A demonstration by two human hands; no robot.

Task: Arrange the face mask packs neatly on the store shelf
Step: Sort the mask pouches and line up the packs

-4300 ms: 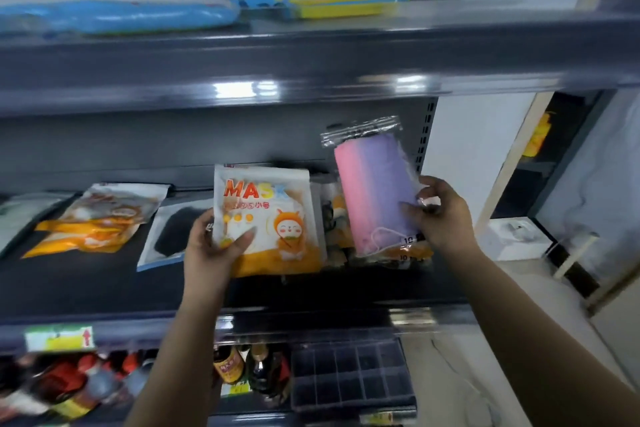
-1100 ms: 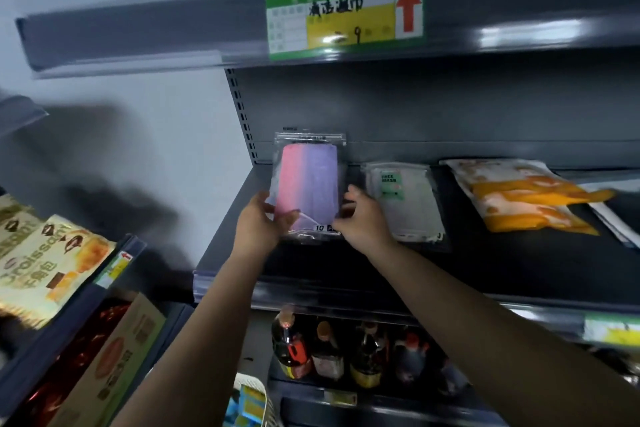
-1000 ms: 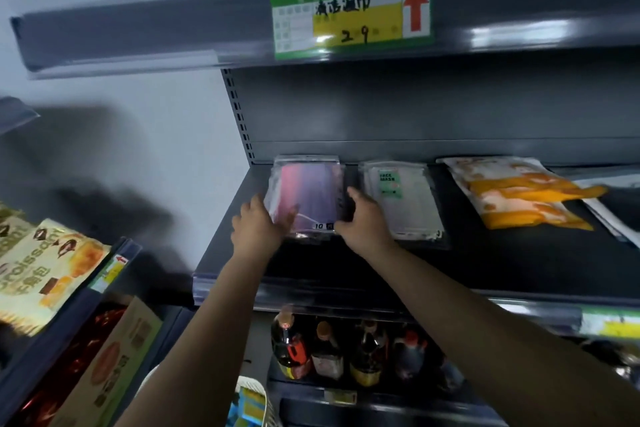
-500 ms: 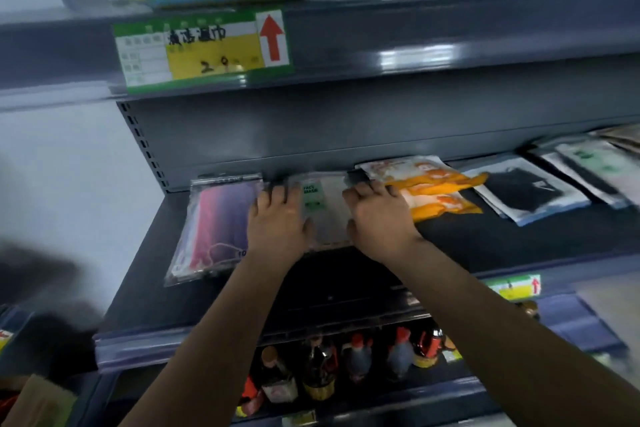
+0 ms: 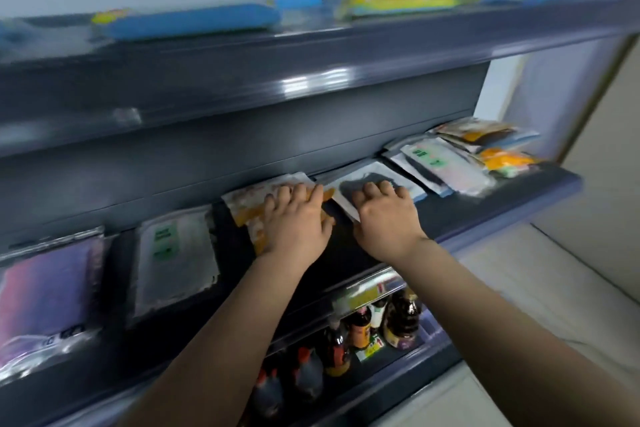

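Left hand (image 5: pixel 296 218) lies flat, fingers extended, on the orange-and-white mask pack (image 5: pixel 254 206) at mid-shelf (image 5: pixel 502 198). Right hand (image 5: pixel 386 217) lies flat, fingers extended, on the adjacent white pack with a black mask (image 5: pixel 363 184) to its right. Neither hand grips. Image is motion-blurred.

A row of flat plastic mask packs is laid on the dark grey metal shelf (image 5: pixel 485 208): a pink-purple pack (image 5: pixel 45 291), a clear green-labelled pack (image 5: pixel 176 260), an orange-white pack (image 5: pixel 249 204), a black-mask pack (image 5: pixel 360 184).
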